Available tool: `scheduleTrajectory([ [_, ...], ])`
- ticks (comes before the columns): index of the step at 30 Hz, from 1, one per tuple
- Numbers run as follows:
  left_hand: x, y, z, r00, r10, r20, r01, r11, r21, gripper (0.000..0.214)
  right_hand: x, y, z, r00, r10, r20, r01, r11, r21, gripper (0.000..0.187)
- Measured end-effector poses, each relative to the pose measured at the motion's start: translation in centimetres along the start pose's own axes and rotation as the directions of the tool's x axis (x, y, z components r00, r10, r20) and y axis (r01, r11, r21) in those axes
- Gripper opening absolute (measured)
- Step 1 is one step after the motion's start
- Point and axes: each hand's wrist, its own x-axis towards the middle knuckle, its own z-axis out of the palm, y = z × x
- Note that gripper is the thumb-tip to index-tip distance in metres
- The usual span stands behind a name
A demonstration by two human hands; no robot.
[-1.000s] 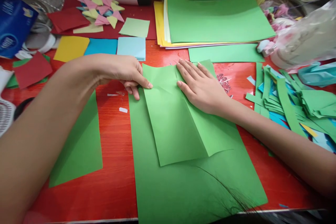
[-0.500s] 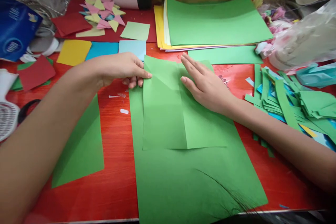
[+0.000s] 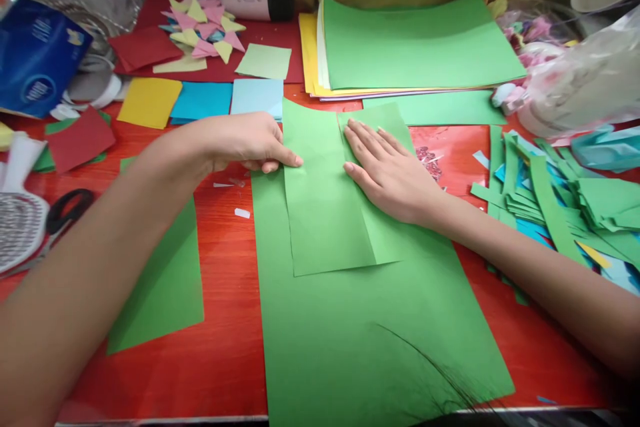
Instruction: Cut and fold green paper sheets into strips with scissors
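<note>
With narrow grip, the left hand (image 3: pixel 253 140) pinches a creased green paper (image 3: pixel 327 213), which lies on a larger smooth sheet (image 3: pixel 360 333) over the glossy red counter (image 3: pixel 227 360); the right hand (image 3: pixel 393 177) rests flat on this paper.

Your left hand (image 3: pixel 250 139) and right hand (image 3: pixel 389 172) are bare, with slim fingers (image 3: pixel 367 139) ending in short, rounded nails (image 3: pixel 349 167), and behind the fingers your left forearm (image 3: pixel 120 233) and right forearm (image 3: pixel 520 267) are bare too, tapering towards the hands, while nearer you than the fingers fine, curving strands of hair (image 3: pixel 447 377) show loosely
</note>
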Motion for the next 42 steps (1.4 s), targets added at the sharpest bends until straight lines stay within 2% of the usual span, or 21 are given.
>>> scheduleTrajectory([
  [3,0.0,0.2,0.0,0.992,-0.121,0.017,0.121,0.993,0.000,0.045,0.0,-0.1,-0.1,1.000,0.007,0.011,-0.007,1.000,-0.024,0.066],
  [9,-0.3,0.7,-0.1,0.983,-0.174,0.066,0.177,0.983,-0.053,0.042,0.0,0.0,0.0,1.000,0.009,0.007,-0.009,1.000,-0.028,0.065],
  [20,-0.2,0.6,-0.1,0.988,-0.099,0.121,0.113,0.987,-0.117,0.047,0.1,0.1,0.1,1.000,0.013,-0.002,-0.013,1.000,-0.008,0.064],
  [27,0.0,0.1,-0.2,0.990,-0.083,0.114,0.093,0.992,-0.085,0.046,0.1,0.0,0.1,1.000,0.022,0.000,-0.022,0.999,-0.028,0.065],
  [42,-0.1,-0.2,-0.1,0.983,-0.093,0.157,0.110,0.989,-0.099,0.047,0.1,0.1,0.2,1.000,0.013,-0.010,-0.013,1.000,-0.007,0.065],
])
